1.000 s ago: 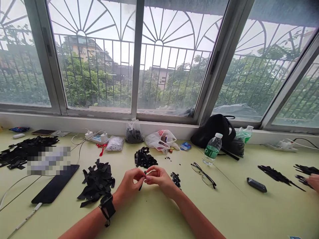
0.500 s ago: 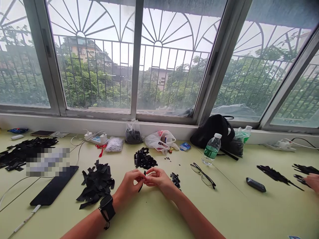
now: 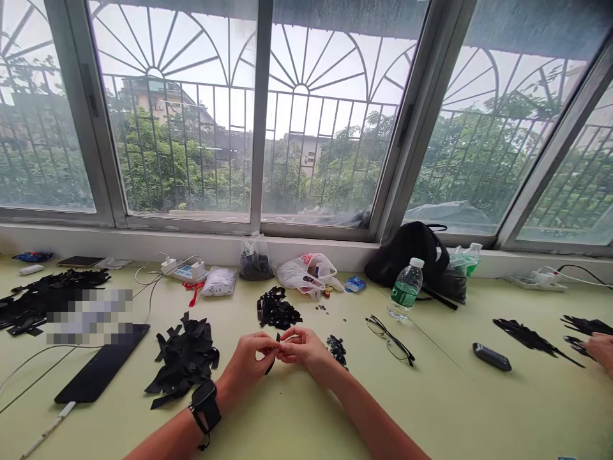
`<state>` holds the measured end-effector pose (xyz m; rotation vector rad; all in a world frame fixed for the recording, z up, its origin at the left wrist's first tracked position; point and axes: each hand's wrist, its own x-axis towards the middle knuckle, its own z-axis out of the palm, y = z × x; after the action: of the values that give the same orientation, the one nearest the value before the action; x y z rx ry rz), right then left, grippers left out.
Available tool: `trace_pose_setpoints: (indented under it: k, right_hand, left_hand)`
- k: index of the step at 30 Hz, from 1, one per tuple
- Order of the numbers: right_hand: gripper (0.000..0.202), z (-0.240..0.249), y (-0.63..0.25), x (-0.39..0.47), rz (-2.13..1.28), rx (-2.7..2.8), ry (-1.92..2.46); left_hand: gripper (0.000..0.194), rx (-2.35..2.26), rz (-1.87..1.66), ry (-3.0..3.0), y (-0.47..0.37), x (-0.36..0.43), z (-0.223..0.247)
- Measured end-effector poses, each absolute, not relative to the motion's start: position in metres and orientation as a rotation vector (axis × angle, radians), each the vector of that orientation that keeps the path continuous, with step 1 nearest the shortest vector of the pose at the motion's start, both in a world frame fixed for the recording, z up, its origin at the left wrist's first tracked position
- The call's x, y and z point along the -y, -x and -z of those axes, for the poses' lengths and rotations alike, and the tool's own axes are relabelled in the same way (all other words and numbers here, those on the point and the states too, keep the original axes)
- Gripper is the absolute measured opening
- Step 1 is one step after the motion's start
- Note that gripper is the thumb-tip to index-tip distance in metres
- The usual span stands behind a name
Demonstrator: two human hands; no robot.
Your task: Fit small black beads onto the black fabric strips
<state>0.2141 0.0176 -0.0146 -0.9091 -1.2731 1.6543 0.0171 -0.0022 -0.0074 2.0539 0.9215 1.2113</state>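
Observation:
My left hand [image 3: 252, 361], with a black watch on its wrist, pinches a short black strip [image 3: 271, 365] that hangs below the fingertips. The fingertips of my right hand [image 3: 303, 350] are pressed together at the strip's upper part, touching the left fingertips. Any smaller piece between the fingers is hidden. To the left lies a loose pile of black strips [image 3: 186, 359]. Just beyond my hands is another black pile [image 3: 278, 308]. Small dark round pieces [image 3: 338, 350] lie in a heap beside my right wrist.
Glasses [image 3: 390, 338] and a water bottle [image 3: 405, 291] stand to the right, near a black bag [image 3: 402, 255]. At left are a black tablet [image 3: 103, 364] with a cable and more strips [image 3: 71, 284]. A person's hand [image 3: 601, 350] touches black pieces at the right edge.
My fingers have shifted slightly around the strip, which shows a little more above and below them. The camera view has moved slightly. Both hands stay together.

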Motion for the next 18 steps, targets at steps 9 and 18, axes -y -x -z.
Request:
trace_pose_setpoints:
  k: [9, 18]
  right_hand:
    - [0.050, 0.0125, -0.2154, -0.0165, -1.672, 1.266, 0.925]
    - [0.046, 0.0083, -0.2141, -0.0125, -1.667, 1.262, 0.924]
  left_hand:
    - [0.019, -0.902, -1.235, -2.023, -0.0173, 0.0026, 0.0061]
    - [0.018, -0.882, -1.270, -1.995, -0.0175, 0.0023, 0.0095]
